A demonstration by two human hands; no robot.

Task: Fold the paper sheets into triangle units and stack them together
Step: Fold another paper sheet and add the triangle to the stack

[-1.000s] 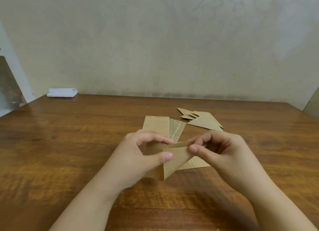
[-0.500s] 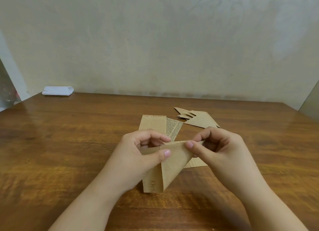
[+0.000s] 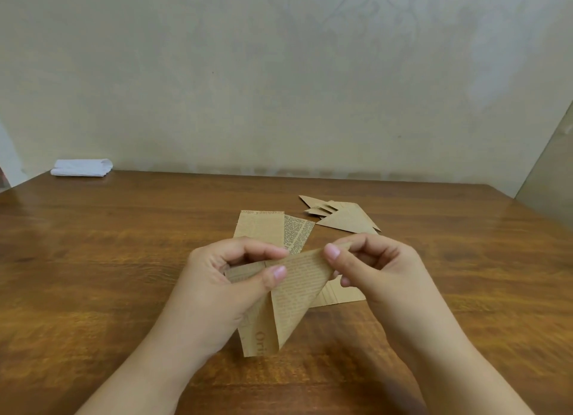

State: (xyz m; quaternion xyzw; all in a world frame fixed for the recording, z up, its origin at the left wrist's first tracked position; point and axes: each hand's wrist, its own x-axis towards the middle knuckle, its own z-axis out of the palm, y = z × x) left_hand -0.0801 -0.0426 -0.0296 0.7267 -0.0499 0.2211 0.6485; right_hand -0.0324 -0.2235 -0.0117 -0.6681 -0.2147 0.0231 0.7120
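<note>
Above a wooden counter, the left hand and right hand each pinch the top edge of a half-folded brown printed sheet, held in the air. Behind it lie flat sheets and, further right, finished triangle units (overlapping).

Home rm: wooden table, patterned wallpaper wall.
</note>
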